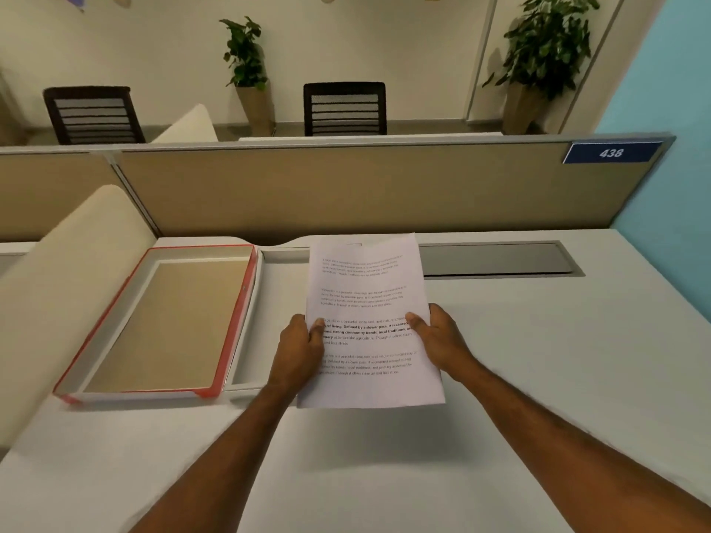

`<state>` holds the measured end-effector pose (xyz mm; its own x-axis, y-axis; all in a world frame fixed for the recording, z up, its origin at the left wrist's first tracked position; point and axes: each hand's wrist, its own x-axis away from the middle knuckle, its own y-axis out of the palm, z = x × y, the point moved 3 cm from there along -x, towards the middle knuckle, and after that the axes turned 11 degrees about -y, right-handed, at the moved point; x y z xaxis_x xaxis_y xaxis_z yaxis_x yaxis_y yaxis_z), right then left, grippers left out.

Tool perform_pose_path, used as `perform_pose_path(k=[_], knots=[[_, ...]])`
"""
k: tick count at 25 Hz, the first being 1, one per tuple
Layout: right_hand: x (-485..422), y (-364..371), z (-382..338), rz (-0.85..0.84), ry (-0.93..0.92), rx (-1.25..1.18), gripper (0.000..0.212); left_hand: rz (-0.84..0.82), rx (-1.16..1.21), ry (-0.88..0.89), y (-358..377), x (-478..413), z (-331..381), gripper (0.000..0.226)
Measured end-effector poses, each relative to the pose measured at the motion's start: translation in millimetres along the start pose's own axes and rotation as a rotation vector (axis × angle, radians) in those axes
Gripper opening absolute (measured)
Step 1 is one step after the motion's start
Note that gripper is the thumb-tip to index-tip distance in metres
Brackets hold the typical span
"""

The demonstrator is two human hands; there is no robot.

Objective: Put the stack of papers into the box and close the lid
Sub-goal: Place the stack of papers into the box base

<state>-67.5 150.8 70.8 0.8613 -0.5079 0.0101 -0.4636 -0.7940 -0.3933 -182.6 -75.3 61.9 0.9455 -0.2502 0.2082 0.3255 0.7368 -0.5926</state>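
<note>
Head view: left hand and right hand pinch stack of papers; keep edges squared, carry level toward 9 o'clock, lower flat into the open box.

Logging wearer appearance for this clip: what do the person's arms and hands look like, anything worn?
Both forearms are bare as far as the frame shows, no sleeves. The left hand and right hand show no gloves, watch or rings on visible fingers.
</note>
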Motion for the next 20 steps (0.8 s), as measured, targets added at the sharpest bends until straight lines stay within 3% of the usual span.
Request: perform_pose_path(k=[8, 13, 20], knots=[[-40.5, 71.7, -13.9, -0.091, 0.046, 0.022, 0.037, 0.114, -0.101, -0.069, -43.2, -48.3, -24.8, 0.023], [-78.9, 102.4, -18.8, -0.137, 0.118, 0.035, 0.039, 0.094, -0.114, -0.138, -56.9, -87.4, -36.6, 0.039], [-100.3, 132.1, -1.1, -0.211, 0.19, 0.124, 0.039, 0.025, -0.175, -0.233, -53.2, -110.1, -61.0, 0.041]])
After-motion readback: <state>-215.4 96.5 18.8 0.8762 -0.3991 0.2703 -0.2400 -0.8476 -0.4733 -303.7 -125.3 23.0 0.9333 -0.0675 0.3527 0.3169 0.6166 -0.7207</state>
